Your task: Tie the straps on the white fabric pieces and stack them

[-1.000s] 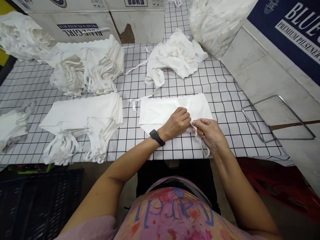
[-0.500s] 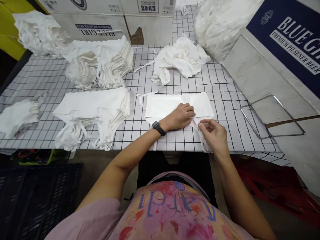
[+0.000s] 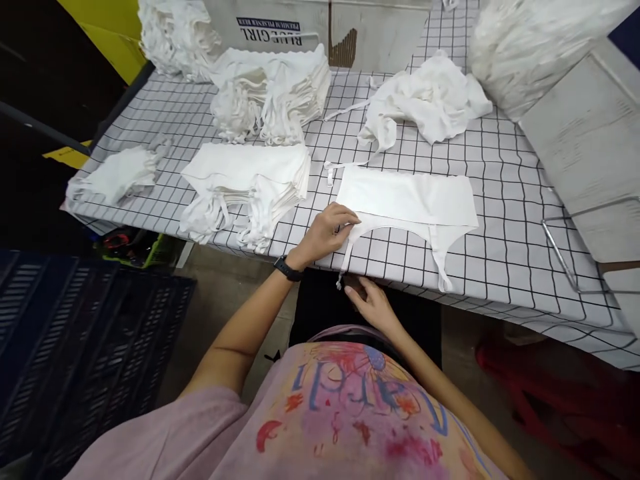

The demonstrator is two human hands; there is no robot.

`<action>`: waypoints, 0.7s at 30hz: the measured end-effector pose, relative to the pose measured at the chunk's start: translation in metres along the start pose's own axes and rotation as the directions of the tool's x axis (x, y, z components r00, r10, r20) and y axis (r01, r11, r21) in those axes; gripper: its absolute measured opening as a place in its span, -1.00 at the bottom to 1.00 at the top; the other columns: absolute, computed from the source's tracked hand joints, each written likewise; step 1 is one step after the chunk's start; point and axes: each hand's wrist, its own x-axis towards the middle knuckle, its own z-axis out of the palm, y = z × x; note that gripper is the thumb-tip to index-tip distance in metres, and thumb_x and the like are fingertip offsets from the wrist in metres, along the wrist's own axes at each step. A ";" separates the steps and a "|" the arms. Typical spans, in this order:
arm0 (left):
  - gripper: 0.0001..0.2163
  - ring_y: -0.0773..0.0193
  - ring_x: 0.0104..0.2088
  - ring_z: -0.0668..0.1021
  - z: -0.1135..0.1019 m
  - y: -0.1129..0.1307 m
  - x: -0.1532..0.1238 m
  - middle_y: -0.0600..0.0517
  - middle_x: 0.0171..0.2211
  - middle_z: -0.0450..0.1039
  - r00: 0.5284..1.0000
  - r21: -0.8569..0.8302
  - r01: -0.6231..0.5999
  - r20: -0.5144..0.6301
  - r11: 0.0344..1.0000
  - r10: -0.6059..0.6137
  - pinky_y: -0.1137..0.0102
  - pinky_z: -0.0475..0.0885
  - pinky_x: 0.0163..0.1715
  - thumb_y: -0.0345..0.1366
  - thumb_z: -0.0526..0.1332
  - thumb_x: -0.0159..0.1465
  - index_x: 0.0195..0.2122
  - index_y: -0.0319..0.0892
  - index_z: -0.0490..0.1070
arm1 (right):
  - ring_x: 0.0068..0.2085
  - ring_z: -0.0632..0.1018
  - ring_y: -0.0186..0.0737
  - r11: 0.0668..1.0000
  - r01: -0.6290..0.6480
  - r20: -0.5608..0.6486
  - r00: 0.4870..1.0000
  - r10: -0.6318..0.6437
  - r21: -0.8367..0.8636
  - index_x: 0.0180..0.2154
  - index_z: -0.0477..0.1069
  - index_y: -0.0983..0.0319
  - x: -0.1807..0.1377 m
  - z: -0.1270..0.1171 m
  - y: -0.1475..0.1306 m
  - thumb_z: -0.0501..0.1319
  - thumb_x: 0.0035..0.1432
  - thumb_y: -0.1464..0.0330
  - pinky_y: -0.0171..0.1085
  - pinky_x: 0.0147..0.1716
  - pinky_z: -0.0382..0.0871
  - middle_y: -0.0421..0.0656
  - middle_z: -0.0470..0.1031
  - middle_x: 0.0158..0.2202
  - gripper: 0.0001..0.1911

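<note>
A white camisole [image 3: 400,197] lies flat on the checked tablecloth in front of me, its straps toward my body. My left hand [image 3: 330,230], with a black watch on the wrist, is closed in a pinch at the base of its left strap. That strap runs down to the table's front edge, where its end hangs over. Just below the edge, my right hand [image 3: 373,303] has its fingers apart close to the strap end and holds nothing. The other strap [image 3: 440,260] lies on the cloth at the right.
Stacks of folded white camisoles [image 3: 250,167] sit to the left. Behind the one before me is a loose white heap [image 3: 425,97] with a trailing strap. Cartons [image 3: 380,33] stand at the back and right, with a bent wire frame [image 3: 563,257] by the right one.
My left hand has moved from the camisole's right strap to its left one. My right hand has let go of the right strap and dropped left, below the table edge. The view has turned left.
</note>
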 end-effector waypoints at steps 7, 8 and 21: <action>-0.89 0.11 0.04 0.54 0.011 0.010 -0.030 -0.10 -0.03 0.56 0.994 0.144 -0.011 0.106 0.990 -0.004 0.16 0.44 0.05 -0.30 0.28 0.39 -0.13 -0.17 0.56 | -0.33 0.59 -0.15 0.994 0.111 0.136 0.985 -0.110 -0.002 -0.27 0.64 0.20 -0.002 0.006 -0.010 0.18 0.34 0.06 -0.24 -0.26 0.43 -0.15 0.63 -0.38 -0.60; -0.88 0.11 0.06 0.52 0.012 0.011 -0.033 -0.10 0.00 0.55 0.993 0.172 -0.011 0.115 0.985 -0.009 0.16 0.42 0.07 -0.28 0.28 0.40 -0.11 -0.17 0.56 | -0.38 0.56 -0.17 0.995 0.099 0.160 0.983 -0.095 -0.020 -0.31 0.64 0.20 -0.010 0.000 -0.015 0.17 0.35 0.06 -0.26 -0.30 0.41 -0.16 0.61 -0.42 -0.58; -0.80 0.09 0.11 0.47 0.019 0.008 -0.040 -0.11 0.09 0.49 0.993 0.229 -0.007 0.115 0.973 -0.020 0.18 0.38 0.11 -0.21 0.17 0.47 -0.02 -0.14 0.52 | -0.24 0.60 -0.16 0.986 -0.148 0.311 0.943 0.117 0.078 0.23 0.42 0.24 -0.094 -0.062 -0.053 0.22 0.36 0.08 -0.19 -0.15 0.42 -0.09 0.67 -0.24 -0.46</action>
